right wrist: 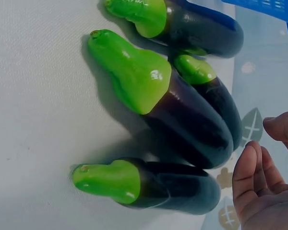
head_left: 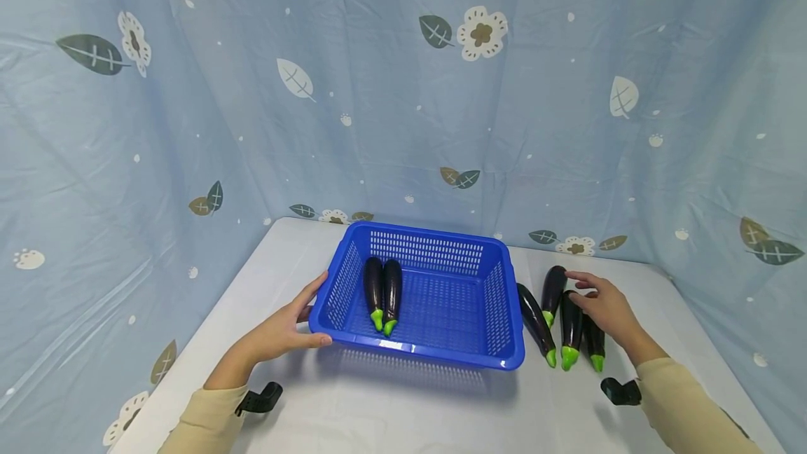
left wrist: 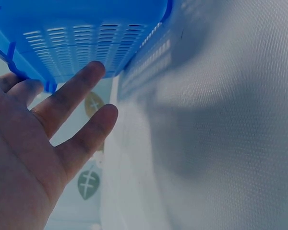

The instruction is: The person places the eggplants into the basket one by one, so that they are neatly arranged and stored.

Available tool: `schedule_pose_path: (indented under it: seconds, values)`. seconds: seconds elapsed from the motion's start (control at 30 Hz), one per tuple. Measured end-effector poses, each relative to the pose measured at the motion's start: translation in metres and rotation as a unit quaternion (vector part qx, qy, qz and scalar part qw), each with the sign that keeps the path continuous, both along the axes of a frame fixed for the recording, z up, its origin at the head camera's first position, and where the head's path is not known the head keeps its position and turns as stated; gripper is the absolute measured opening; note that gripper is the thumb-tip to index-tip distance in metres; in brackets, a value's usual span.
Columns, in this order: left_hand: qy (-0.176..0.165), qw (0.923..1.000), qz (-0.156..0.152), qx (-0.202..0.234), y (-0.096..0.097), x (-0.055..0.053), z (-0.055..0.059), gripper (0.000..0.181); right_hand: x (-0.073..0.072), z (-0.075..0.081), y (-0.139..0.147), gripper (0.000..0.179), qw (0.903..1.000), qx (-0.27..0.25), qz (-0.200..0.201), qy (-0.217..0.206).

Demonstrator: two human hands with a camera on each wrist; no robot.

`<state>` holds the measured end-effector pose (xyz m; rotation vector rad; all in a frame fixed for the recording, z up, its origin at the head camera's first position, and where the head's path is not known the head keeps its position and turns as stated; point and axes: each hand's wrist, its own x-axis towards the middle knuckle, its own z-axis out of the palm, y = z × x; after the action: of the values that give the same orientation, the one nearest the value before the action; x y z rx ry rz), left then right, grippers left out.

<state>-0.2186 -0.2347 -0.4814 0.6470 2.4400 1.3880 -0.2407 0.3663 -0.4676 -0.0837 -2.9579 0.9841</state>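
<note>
2 eggplants lie side by side in the left part of a blue basket (head_left: 447,359): the left eggplant (head_left: 373,289) and its right-hand neighbour (head_left: 392,289), green stem ends turned to the near side. 4 more are seen on the table, right of the basket. The leftmost loose eggplant (head_left: 536,324) is slanted, its dark far end at the basket's right rim; the farthest loose eggplant (head_left: 553,293) is set just beside it. The middle loose eggplant (head_left: 571,321) is placed nearer, and the rightmost loose eggplant (head_left: 594,342) is partly covered by the right hand (head_left: 608,310).

Right hand is held at the far ends of the loose group; thumb and fingers are parted and slightly bent, nothing gripped. A gap to the eggplants is shown in the right wrist view.

Left hand (head_left: 274,331) is placed at the basket's near left corner, thumb at the near rim; fingers are spread and mostly straight, 2 extended clear of the rim.

Beige sleeves (head_left: 204,422) and black wrist devices (head_left: 261,398) are worn. White table (head_left: 378,419) is backed by a blue curtain (head_left: 378,118) printed with leaves and flowers.
</note>
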Motion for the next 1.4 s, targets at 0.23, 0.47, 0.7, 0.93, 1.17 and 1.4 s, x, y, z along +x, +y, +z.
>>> schedule_pose_path:
  seconds: [0.23, 0.47, 0.7, 0.93, 1.17, 1.4]
  values:
    - [-0.003, 1.0000, 0.002, -0.002, 0.001, 0.000, 0.001, 0.112, 0.004, -0.003, 0.006, 0.050, 1.0000, 0.003, 0.000, 0.005]
    - [-0.005, 1.0000, 0.003, 0.001, 0.001, 0.000, 0.000, 0.112, 0.010, -0.003, 0.013, 0.049, 0.9998, 0.017, 0.002, 0.005]
    - [-0.003, 1.0000, 0.001, 0.003, 0.000, 0.000, 0.000, 0.112, 0.014, -0.002, 0.020, 0.049, 0.9997, 0.024, -0.004, 0.005]
    - [-0.001, 1.0000, -0.002, 0.004, 0.001, 0.000, 0.000, 0.112, 0.017, -0.007, 0.028, 0.050, 0.9994, 0.029, -0.017, 0.011]
    - [0.002, 1.0000, -0.005, 0.008, 0.001, -0.001, -0.002, 0.111, 0.019, -0.014, 0.033, 0.050, 0.9995, 0.024, -0.020, 0.006]
    - [0.003, 1.0000, -0.004, 0.007, 0.000, -0.002, -0.002, 0.112, 0.021, -0.018, 0.037, 0.050, 0.9991, 0.028, -0.030, 0.007]
